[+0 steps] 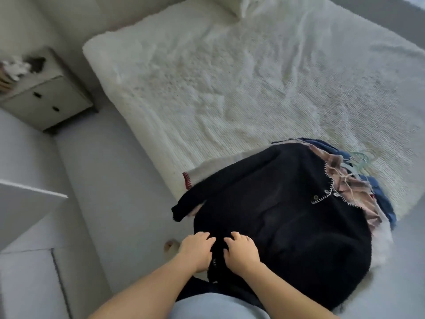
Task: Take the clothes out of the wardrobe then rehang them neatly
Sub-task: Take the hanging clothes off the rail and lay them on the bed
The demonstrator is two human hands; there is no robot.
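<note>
Both hands, left hand [197,250] and right hand [241,253], are gripping the black knitted cardigan [287,217] with curled fingers, lower middle of the frame, on the white bed [218,77].

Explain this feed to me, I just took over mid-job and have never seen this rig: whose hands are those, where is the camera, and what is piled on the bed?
There is no machine here. One wide-angle camera sits on a person's head and looks forward and down, so the two bare arms coming in from the bottom are that person's own. The left hand and right hand both rest on the lower edge of a black cardigan, fingers curled into the knit as if gripping it. The cardigan tops a pile of clothes still on pale hangers, lying at the corner of a white bed. A small cabinet stands to the left.
</note>
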